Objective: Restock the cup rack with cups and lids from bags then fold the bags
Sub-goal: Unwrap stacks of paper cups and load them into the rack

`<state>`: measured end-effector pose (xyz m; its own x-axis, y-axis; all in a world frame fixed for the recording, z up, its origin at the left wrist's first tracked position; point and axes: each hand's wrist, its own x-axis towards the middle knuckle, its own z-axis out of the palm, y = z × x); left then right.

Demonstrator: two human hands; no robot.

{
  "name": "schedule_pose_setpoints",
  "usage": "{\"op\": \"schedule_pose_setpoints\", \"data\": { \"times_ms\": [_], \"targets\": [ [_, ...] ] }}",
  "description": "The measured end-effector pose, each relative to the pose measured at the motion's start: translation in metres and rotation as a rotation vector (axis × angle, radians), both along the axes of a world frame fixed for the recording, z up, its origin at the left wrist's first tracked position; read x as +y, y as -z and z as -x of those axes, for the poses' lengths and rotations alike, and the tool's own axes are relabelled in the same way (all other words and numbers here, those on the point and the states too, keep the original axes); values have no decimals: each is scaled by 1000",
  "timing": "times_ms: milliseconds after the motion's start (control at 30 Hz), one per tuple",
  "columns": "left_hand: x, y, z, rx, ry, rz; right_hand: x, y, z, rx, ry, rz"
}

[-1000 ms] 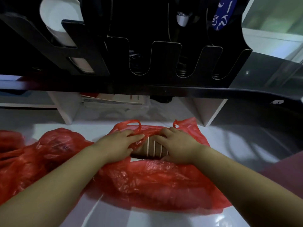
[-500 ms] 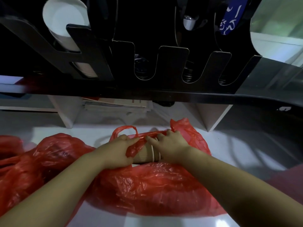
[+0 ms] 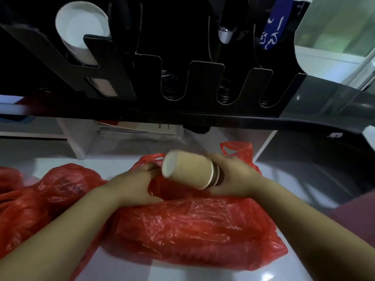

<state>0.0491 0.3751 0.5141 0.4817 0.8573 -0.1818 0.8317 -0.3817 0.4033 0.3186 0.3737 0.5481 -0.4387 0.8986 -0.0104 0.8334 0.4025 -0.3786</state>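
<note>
A short stack of brown paper cups [image 3: 188,170] lies sideways, base end pointing left, just above a red plastic bag [image 3: 192,226] on the white table. My right hand [image 3: 233,175] grips the stack at its rim end. My left hand [image 3: 136,185] holds the edge of the bag's mouth, beside the stack's base. Above hangs the black cup rack [image 3: 205,82] with U-shaped slots; a stack of white cups [image 3: 81,35] fills its left slot.
A second red bag [image 3: 40,199] lies crumpled at the left. Papers [image 3: 140,128] sit on a low white shelf under the rack. A grey curved counter edge [image 3: 324,110] runs at the right. A blue item [image 3: 272,35] hangs at the rack's top right.
The cup stack has come out of the red bag and now sits above its mouth in my right hand. My left hand has shifted to the bag's opening.
</note>
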Motion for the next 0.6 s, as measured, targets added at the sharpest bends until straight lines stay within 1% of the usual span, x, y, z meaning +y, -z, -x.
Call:
{"op": "schedule_pose_setpoints", "data": {
  "times_ms": [67,133,200,300,333,367,433,467,533,600],
  "targets": [
    [-2,-4,-3,16,-12,-24,-3,-10,-3,159,111,24],
    [-2,-6,-6,-1,-42,-20,-7,-20,-2,292,175,35],
    [-3,-12,-6,-58,-69,-27,-11,-30,4,413,217,42],
    [-6,-20,-5,-125,-90,-113,-22,-46,17,564,244,18],
    [-7,-24,-4,-139,-99,-151,-25,-51,21,558,249,-24],
    [-9,-29,-3,-160,-119,-199,-27,-56,24,488,243,-96],
    [-15,-41,0,-229,-188,-320,-31,-62,27,234,227,-271],
    [-20,-48,1,-283,-225,-371,-33,-67,27,146,221,-334],
    [-31,-62,5,-425,-282,-399,-42,-75,31,85,201,-385],
    [-45,-73,6,-577,-306,-337,-52,-79,37,108,183,-396]
  ]
}}
